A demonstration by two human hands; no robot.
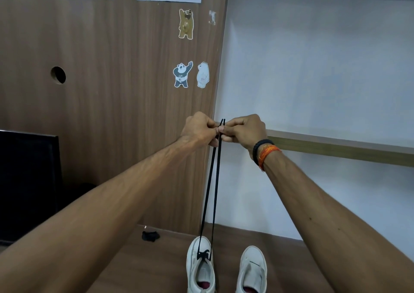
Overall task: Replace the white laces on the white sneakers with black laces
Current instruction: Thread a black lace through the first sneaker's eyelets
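A wooden desk (156, 268) is lying low in frame, bearing two white sneakers (200, 268). At centre, the left hand (198, 128) and right hand (245, 131) are pinching both ends of a black lace (211, 180) threaded through the left-side sneaker.

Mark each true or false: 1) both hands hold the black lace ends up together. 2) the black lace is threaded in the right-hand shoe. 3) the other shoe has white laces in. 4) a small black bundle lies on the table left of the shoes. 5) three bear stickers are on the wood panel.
1) True. The left hand and right hand pinch the two ends of the black lace side by side, raised above the shoes.
2) False. It runs down to the left shoe, through its front eyelets.
3) False. The right shoe shows no laces.
4) True. The black bundle lies on the table.
5) True. The bear stickers are on the wood panel.
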